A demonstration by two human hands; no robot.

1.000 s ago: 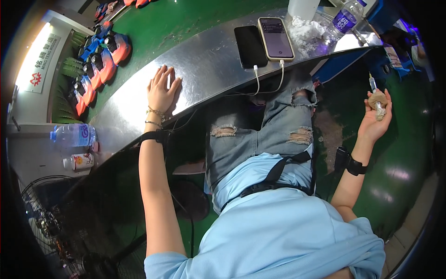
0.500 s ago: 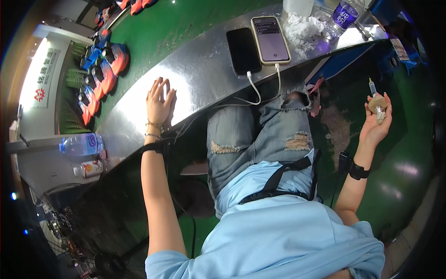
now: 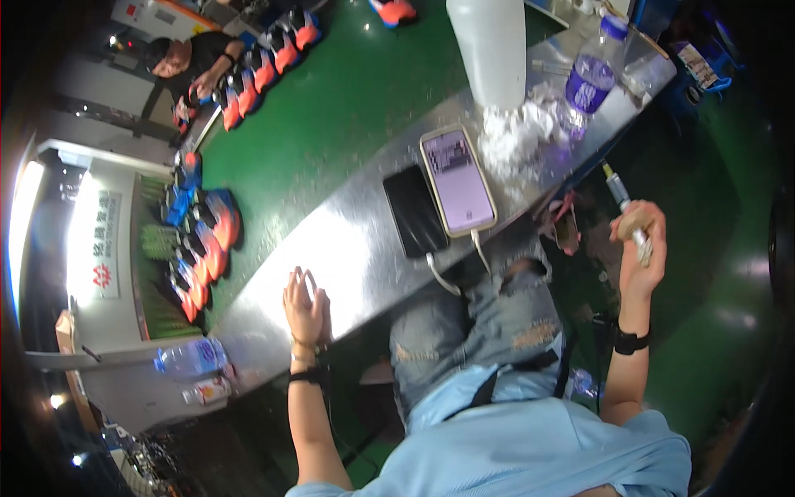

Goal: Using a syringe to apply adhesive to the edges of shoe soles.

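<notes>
Left hand (image 3: pixel 305 308) is lying open, palm down, fingers loosely spread on the steel ledge (image 3: pixel 348 248), holding nothing, seemingly bracing. Right hand (image 3: pixel 639 240) is closing around a small brown bottle with a needle-like nozzle (image 3: pixel 623 197), keeping it raised off to the side, nozzle pointing up and away, apart from the ledge. Two phones (image 3: pixel 439 195) are charging nearby; sneakers (image 3: pixel 207 240) are riding the green belt (image 3: pixel 348 99).

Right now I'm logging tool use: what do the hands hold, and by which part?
The right hand grips a small pen-like tool around its lower end, tip pointing up. The left hand holds nothing, resting flat on the metal table.
</notes>
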